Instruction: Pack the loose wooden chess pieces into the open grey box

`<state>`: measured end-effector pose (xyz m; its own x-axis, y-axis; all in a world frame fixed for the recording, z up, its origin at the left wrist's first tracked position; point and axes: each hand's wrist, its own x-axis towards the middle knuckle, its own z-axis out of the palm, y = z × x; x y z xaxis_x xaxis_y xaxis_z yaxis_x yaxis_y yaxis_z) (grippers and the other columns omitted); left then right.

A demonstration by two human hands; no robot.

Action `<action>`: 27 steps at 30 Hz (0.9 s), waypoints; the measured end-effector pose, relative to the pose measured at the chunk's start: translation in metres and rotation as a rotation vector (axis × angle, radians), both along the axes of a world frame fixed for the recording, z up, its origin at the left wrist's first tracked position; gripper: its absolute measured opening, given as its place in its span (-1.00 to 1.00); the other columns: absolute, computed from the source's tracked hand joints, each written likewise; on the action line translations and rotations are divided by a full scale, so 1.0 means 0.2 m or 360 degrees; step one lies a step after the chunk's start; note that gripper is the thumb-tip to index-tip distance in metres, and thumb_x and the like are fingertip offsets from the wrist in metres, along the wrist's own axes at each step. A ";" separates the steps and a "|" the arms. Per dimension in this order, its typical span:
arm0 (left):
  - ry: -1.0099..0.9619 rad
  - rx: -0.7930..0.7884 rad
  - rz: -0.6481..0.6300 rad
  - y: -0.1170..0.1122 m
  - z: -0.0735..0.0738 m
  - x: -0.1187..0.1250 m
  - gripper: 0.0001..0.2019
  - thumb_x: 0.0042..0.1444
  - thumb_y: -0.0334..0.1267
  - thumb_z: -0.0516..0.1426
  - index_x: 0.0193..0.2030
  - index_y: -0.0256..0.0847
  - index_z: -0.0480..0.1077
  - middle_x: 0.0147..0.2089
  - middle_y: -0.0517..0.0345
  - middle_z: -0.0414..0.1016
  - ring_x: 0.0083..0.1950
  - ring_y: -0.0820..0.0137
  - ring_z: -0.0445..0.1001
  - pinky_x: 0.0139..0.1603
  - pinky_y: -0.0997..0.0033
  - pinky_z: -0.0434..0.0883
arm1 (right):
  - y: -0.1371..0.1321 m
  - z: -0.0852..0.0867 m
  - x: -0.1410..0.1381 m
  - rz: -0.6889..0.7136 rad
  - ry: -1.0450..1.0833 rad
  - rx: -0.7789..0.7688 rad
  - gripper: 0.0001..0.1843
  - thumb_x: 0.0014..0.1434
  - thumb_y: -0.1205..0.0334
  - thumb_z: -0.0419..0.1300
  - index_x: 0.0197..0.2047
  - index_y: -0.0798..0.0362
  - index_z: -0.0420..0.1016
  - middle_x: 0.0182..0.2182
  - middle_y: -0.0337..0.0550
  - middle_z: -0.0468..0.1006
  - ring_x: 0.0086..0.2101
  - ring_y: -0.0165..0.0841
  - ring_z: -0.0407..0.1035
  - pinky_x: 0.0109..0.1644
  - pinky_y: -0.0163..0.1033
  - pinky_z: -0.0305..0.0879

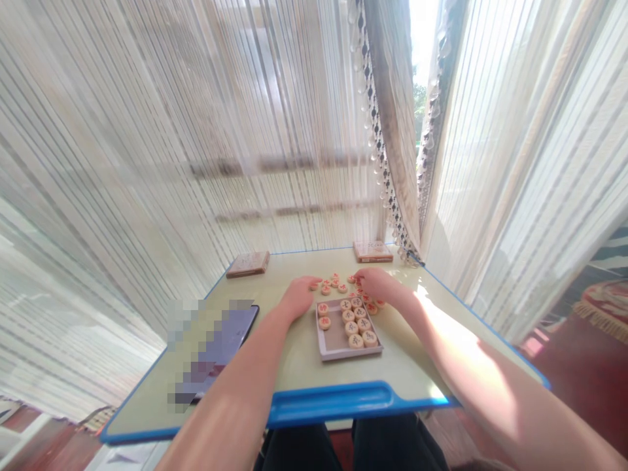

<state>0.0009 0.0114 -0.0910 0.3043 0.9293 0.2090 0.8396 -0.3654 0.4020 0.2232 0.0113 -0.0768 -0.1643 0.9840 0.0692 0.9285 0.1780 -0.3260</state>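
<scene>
Round wooden Chinese chess pieces with red characters lie loose on the table, among them a piece point(326, 290) between my hands. My left hand point(297, 297) has its fingertips closed at a piece point(314, 286) on the left of this group. On the right, my right hand point(373, 282) is bent down with its fingers at a red-marked piece, partly hidden by the hand. A shallow open box point(336, 355) sits nearer to me. Black-marked pieces point(356, 341) stand in two columns on its right side, and two red-marked pieces point(324, 323) are along its left side.
The pale table has a blue rim point(333, 402). At its left lies a tablet-like device point(230, 340), partly pixelated. Two flat brown boxes, a left one point(248, 264) and a right one point(373, 252), lie at the far edge. String curtains point(294, 131) hang behind.
</scene>
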 end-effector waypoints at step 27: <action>0.0026 0.0079 0.0129 -0.02 0.01 0.02 -0.48 -0.09 -0.61 -0.09 0.00 -0.25 0.40 0.07 0.04 0.42 0.06 0.35 0.38 0.13 0.41 0.25 | -0.09 0.09 0.12 0.0358 -0.0134 -0.0273 -0.37 -0.11 0.24 0.23 0.11 0.03 0.35 -0.06 -0.04 0.47 -0.18 -0.25 0.39 -0.18 -0.28 0.29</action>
<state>0.0040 0.0074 -0.0891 0.2323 0.9397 0.2509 0.8735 -0.3150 0.3712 0.2475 -0.0058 -0.0580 -0.3779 0.9182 -0.1183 0.8970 0.3316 -0.2923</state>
